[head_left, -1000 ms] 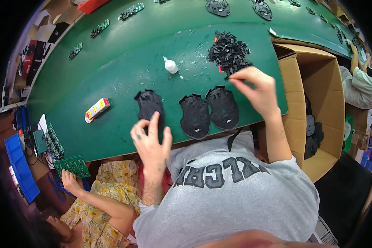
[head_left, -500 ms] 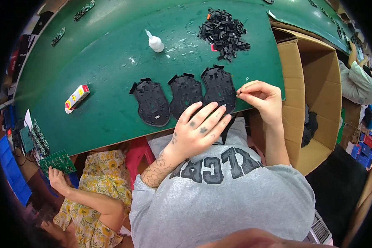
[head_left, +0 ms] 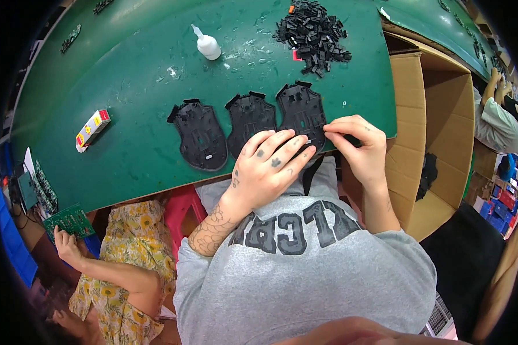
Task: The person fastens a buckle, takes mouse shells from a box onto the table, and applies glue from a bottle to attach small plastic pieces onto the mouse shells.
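Three black plastic mouse shells lie in a row along the near edge of the table, a left shell, a middle shell and a right shell. My left hand lies over the lower ends of the middle and right shells, fingers stretched out and slightly apart, hiding those parts. At the right rim of the right shell, my right hand is closed, thumb and forefinger pinched together. Whatever is between those fingertips is too small to make out.
A heap of small black plastic parts lies at the far right, near a white dropper bottle. A small box rests on the left of the green table. An open cardboard carton stands right; a co-worker's hand holds a circuit board.
The whole view has shifted slightly, so the table things sit further left and higher. My right fingertips have come closer to the right shell's rim. My left hand stays over the shells.
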Tool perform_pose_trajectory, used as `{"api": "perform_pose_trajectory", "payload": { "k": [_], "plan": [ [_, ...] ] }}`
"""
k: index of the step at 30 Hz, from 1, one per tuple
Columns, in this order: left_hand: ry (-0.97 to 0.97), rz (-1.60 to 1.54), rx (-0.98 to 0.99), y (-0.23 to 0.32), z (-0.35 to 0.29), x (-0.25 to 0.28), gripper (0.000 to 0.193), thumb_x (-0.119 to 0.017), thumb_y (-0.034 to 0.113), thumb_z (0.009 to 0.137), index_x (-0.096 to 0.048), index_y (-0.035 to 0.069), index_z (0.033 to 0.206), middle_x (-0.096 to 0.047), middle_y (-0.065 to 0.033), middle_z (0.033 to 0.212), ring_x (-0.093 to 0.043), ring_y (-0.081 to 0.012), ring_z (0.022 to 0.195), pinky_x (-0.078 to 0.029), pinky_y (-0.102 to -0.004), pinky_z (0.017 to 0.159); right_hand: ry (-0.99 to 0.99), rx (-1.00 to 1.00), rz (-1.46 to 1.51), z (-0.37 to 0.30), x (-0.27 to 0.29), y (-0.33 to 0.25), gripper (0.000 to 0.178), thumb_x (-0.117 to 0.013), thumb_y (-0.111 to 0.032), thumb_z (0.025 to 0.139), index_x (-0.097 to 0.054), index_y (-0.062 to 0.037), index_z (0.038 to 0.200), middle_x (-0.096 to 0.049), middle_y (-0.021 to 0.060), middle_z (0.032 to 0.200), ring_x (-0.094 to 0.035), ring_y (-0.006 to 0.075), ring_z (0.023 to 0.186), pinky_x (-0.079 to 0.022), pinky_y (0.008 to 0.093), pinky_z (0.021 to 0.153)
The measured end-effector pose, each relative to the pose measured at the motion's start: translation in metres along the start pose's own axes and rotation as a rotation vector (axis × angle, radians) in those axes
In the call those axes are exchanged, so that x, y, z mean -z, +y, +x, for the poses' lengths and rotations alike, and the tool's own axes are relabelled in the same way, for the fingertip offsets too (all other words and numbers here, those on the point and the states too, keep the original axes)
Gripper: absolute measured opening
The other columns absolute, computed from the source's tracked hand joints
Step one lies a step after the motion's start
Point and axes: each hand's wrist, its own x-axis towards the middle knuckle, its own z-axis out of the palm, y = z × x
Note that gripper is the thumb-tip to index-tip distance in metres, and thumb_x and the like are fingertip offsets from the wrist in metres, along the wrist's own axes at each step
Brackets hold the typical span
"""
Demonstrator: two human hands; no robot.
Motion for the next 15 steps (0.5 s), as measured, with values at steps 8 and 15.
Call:
{"api": "perform_pose_trajectory", "payload": {
  "k": [8, 15],
  "plan": [
    [0.020, -0.010, 0.006, 0.000, 0.000, -0.002, 0.033, -0.066, 0.017, 0.076, -0.071, 0.017, 0.108, -0.063, -0.0001, 0.116, -0.058, -0.0191, 0.111, -0.046, -0.0397, 0.095, -0.029, -0.003, -0.015, -0.002, -0.002, 0.001, 0.017, -0.074, 0.006, 0.071, -0.073, -0.0023, 0.085, -0.065, 0.0061, 0.083, -0.063, 0.0169, 0.079, -0.049, 0.0272, 0.068],
    [0.010, -0.018, 0.001, 0.000, 0.003, -0.001, 0.035, -0.069, 0.016, 0.073, -0.071, 0.017, 0.108, -0.064, -0.0001, 0.115, -0.058, -0.0191, 0.111, -0.045, -0.0401, 0.095, -0.102, -0.193, 0.001, 0.016, 0.002, -0.019, 0.014, -0.072, 0.005, 0.073, -0.064, -0.0010, 0.082, -0.056, 0.0014, 0.075, -0.052, 0.0090, 0.068, -0.042, 0.0226, 0.060]
  ]
}}
